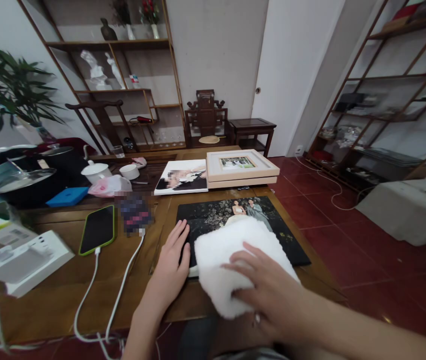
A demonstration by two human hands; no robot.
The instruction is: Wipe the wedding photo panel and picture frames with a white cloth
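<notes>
While the right grip (269, 285) holds cloth (224, 250), the photo panel's (205, 216) long axis runs sideways.

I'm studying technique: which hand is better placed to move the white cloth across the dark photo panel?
Probably the right hand: it holds the white cloth, which partly covers the dark photo panel. The left hand rests at the panel's left edge.

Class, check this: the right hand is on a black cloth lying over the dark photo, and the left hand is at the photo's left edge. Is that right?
Not quite: the cloth is white, not black, as the head view shows. The right hand is on it, over the dark photo, and the left hand is at the photo's left edge.
</notes>
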